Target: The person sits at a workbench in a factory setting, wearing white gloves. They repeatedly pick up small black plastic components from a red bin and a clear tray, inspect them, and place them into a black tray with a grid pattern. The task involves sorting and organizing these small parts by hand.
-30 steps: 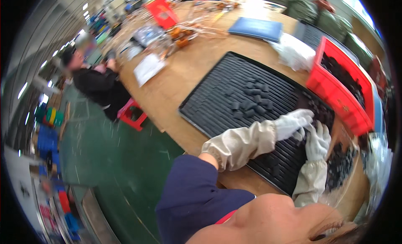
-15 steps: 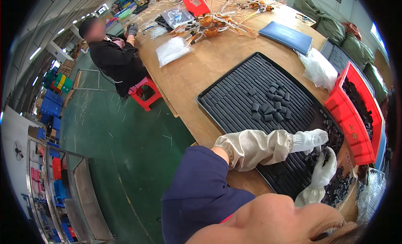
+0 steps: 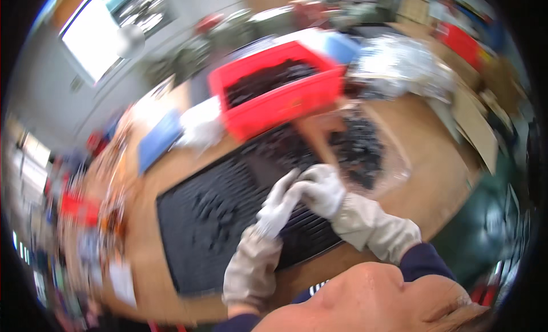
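Note:
In white gloves and pale sleeve covers, my two hands meet over the right part of a black ribbed tray [image 3: 180,235]. The fingers of my left hand [image 3: 278,206] are drawn together and reach up against the other hand. My right hand [image 3: 324,190] is closed, its fingers curled toward the left fingertips. Whatever sits between the fingertips is too small and blurred to name. Loose short black pieces [image 3: 217,215] lie on the tray's left part, over rows of strips. More dark pieces [image 3: 291,146] are at its far edge.
Beyond the tray stands a red bin [image 3: 279,112] of black pieces. A heap of black pieces [image 3: 359,149] lies on clear plastic to its right. Further right is a pile of plastic bags [image 3: 394,64]. A blue folder [image 3: 157,141] and white bag [image 3: 202,124] sit left.
The view has swung to the right, with blur. My hands have moved from the tray's edge among the black pieces to above the tray, where they now touch.

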`<state>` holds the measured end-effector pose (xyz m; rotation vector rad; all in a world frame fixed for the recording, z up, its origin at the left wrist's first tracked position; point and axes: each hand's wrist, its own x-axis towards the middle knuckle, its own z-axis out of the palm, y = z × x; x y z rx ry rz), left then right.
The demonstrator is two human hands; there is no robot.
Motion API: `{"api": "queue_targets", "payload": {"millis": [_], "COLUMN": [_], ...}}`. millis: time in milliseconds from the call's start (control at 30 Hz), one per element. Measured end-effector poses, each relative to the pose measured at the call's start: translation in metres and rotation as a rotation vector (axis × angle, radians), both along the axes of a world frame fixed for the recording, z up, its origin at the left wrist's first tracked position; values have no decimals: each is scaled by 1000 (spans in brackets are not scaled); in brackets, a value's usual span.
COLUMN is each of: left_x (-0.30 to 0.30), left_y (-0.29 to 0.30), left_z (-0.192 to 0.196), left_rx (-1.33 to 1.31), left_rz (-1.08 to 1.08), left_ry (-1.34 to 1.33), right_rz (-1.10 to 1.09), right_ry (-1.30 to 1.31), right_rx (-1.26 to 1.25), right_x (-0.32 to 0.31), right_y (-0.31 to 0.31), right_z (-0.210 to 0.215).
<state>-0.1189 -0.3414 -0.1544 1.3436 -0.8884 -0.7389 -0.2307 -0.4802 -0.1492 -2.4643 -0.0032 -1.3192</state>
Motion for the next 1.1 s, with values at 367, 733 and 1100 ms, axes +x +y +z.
{"api": "queue_targets", "payload": {"millis": [367,733,1100], "left_x": [-2,1,4], "left_y": [6,11,10], "left_z": [9,17,18], "left_rx": [186,186,178], "left_rz": [91,-60,9], "left_ry": [43,367,194], "right_rz": [-26,260,234], "right_ry": [-78,81,78], "right_rx": [73,612,972], "right_x": [-10,-3,-5], "right_y": [-1,-12,-6], "right_z": [-16,-29,-25]}}
